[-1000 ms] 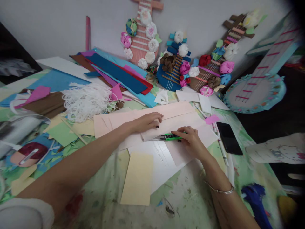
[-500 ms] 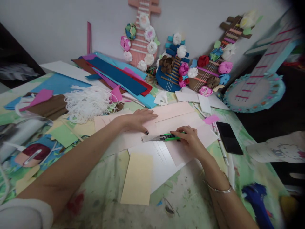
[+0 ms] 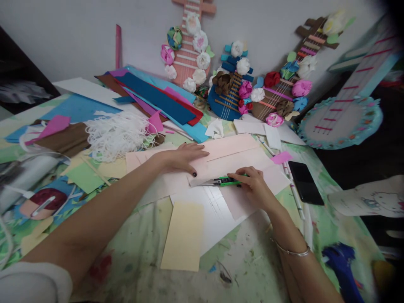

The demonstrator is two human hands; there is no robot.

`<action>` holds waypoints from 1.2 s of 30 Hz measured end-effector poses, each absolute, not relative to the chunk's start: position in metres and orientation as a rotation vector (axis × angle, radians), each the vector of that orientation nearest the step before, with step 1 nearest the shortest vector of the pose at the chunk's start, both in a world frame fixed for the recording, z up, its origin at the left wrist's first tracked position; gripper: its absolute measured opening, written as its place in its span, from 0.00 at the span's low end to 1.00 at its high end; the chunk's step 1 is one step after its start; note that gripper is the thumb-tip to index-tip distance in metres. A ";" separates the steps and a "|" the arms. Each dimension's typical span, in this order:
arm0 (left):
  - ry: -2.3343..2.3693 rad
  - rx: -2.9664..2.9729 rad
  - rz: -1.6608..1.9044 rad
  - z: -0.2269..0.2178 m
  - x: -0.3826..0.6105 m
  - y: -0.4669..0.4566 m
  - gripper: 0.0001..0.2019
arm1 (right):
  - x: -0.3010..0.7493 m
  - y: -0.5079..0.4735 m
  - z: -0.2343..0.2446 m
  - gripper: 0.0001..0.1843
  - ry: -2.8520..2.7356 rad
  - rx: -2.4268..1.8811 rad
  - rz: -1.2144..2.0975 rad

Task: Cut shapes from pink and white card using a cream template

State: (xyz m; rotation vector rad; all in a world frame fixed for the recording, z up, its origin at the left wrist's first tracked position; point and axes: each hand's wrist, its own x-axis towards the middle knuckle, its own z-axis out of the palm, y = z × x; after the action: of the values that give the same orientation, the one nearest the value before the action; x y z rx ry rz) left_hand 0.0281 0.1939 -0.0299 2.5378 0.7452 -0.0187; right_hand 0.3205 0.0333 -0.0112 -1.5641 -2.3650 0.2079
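Observation:
Pale pink paper (image 3: 233,147) lies in the middle of the table, with a long slit across its upper part. My left hand (image 3: 183,158) rests flat on it, fingers spread. In my right hand (image 3: 251,183) is a green utility knife (image 3: 227,181), its blade pointing left at the lower edge of the pink paper. Beneath sits a white sheet (image 3: 210,221) with faint pencil lines. A cream paper rectangle (image 3: 183,235) overlaps that sheet near the front.
Paper-flowered toy instruments (image 3: 225,97) lean on the wall behind. White string (image 3: 118,134) and coloured paper strips (image 3: 154,94) lie at the left back. To the right are a black phone (image 3: 305,182), pens (image 3: 293,191) and a blue glue gun (image 3: 341,265).
Both hands and the knife hold nearly the same place over the paper. The whole view has shifted very slightly.

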 end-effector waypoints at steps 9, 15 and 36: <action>0.766 2.544 0.075 -0.026 0.026 0.194 0.40 | 0.314 0.034 -0.012 0.37 -2.367 -1.530 0.143; 1.083 2.552 0.249 -0.025 0.023 0.207 0.28 | 0.316 0.032 -0.012 0.35 -2.355 -1.518 0.141; 1.316 2.371 -0.001 -0.011 0.018 0.203 0.16 | 0.318 0.032 -0.014 0.35 -2.357 -1.522 0.152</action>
State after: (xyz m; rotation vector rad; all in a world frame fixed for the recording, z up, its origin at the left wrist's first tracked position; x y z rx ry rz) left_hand 0.0184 0.2031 -0.0110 2.3709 1.3161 -0.0011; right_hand 0.3177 0.0321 -0.0141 -1.5216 -2.3568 0.1525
